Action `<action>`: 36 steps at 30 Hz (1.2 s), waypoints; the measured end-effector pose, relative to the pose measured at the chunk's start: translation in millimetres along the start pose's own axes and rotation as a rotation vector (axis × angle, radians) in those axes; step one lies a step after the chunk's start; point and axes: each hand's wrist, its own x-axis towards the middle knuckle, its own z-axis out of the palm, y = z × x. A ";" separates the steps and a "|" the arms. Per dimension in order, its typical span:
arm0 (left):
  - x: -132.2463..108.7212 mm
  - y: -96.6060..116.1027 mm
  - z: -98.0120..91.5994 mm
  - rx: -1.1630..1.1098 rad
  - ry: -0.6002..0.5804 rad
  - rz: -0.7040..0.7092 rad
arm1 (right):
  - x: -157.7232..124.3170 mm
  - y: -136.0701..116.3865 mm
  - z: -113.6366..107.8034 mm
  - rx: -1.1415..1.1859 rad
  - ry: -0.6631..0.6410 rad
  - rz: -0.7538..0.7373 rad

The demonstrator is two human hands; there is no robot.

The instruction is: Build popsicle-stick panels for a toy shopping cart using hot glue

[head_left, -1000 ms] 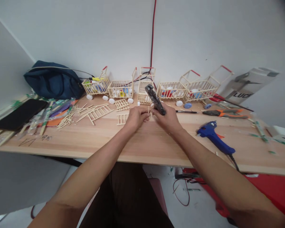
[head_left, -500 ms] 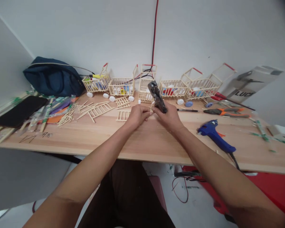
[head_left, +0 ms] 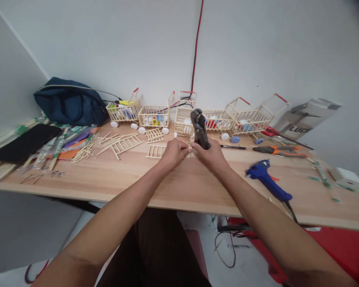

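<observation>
My left hand [head_left: 174,153] is closed, pinching a small piece of thin wooden sticks [head_left: 189,151] just above the table; its shape is partly hidden by the fingers. My right hand [head_left: 212,155] is wrapped round a dark, shiny hand tool [head_left: 200,129] that sticks up out of the fist; its exact kind I cannot make out. The right thumb reaches to the same stick piece, close to the left fingertips. Left of my hands lie small stick lattice panels, one ladder-like panel [head_left: 156,151] nearest my left hand, another panel [head_left: 154,135] behind it.
Several miniature stick shopping carts [head_left: 154,115] line the wall. Loose sticks [head_left: 85,149], a phone [head_left: 24,142] and a blue bag [head_left: 73,103] are at left. A blue glue gun [head_left: 267,179], orange-handled pliers [head_left: 279,150] and a white box [head_left: 347,176] lie at right.
The view has tilted up slightly, so the table sits lower in it. The dark tool stands more upright in my right hand. Both hands stay together at the stick piece.
</observation>
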 end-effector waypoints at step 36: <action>-26.1 24.9 -59.9 -0.065 0.074 -0.118 | 2.3 -23.7 -28.6 0.102 -0.373 0.077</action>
